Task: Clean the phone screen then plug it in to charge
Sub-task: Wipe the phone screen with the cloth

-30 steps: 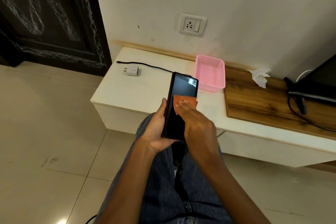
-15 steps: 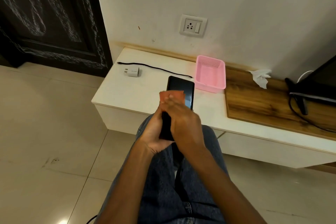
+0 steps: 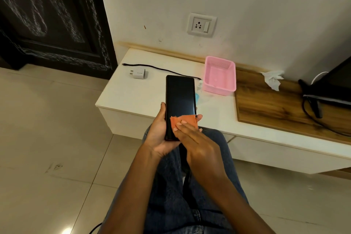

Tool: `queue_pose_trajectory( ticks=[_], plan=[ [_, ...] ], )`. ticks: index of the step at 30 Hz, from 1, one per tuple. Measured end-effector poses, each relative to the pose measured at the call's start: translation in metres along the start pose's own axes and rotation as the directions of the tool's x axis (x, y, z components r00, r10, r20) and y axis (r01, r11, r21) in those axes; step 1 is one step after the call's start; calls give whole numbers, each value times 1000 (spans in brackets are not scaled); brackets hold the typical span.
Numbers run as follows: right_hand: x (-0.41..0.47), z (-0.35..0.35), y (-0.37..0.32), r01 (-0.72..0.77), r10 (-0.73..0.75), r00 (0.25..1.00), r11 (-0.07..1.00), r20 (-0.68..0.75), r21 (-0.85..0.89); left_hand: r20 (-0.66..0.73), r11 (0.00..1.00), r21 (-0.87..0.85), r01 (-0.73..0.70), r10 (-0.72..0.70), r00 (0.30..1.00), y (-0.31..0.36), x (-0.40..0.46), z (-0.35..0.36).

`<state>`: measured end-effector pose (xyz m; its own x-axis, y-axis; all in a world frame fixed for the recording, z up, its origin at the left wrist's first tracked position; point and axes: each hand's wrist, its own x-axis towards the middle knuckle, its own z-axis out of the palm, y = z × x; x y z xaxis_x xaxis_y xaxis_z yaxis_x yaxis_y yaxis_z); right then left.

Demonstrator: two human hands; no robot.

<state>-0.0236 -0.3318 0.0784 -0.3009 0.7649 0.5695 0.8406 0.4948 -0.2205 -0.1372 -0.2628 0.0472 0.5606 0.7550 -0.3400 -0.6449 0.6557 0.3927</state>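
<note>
My left hand (image 3: 158, 135) grips a black phone (image 3: 180, 97) from below, screen up and dark, above my knees. An orange cloth (image 3: 185, 120) lies on the lower part of the screen. Straight fingers of my right hand (image 3: 193, 138) press the cloth flat against the glass. On the white shelf (image 3: 123, 97) beyond the phone lie a white charger adapter (image 3: 138, 73) and a black cable (image 3: 161, 69), apart from each other. A wall socket with a switch (image 3: 201, 25) sits above the shelf.
A pink plastic basket (image 3: 220, 76) stands on the shelf right of the phone, with a small clear bottle (image 3: 199, 84) beside it. A crumpled white tissue (image 3: 272, 80) lies on the wooden board (image 3: 275, 108). A dark monitor (image 3: 336, 81) with cables is at far right. A dark door (image 3: 47, 15) stands left.
My right hand has slid the orange cloth from the upper part of the screen down to its lower part. The phone has straightened and more of the screen shows.
</note>
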Motion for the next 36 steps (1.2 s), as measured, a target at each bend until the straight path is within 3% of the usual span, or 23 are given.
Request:
queue_pose_trajectory(
  ticks=[7, 13, 17, 25, 36],
  plan=[
    [29, 1, 17, -129, 128, 991, 991, 41, 38, -14, 998, 53, -36, 37, 999, 3, 0, -4],
    [75, -2, 40, -173, 177, 980, 984, -93, 49, 92, 1000, 15, 11, -13, 996, -3, 0, 3],
    [92, -1, 51, -221, 226, 971, 973, -74, 68, 118, 1000, 3, 12, -12, 993, -5, 1, 5],
    [62, 12, 45, -293, 298, 953, 953, -62, 77, -16, 999, 36, -12, 13, 1000, -8, 3, 7],
    [6, 11, 21, -243, 242, 970, 967, 17, 73, -106, 998, 20, -58, 60, 993, -6, 4, 1]
  ],
)
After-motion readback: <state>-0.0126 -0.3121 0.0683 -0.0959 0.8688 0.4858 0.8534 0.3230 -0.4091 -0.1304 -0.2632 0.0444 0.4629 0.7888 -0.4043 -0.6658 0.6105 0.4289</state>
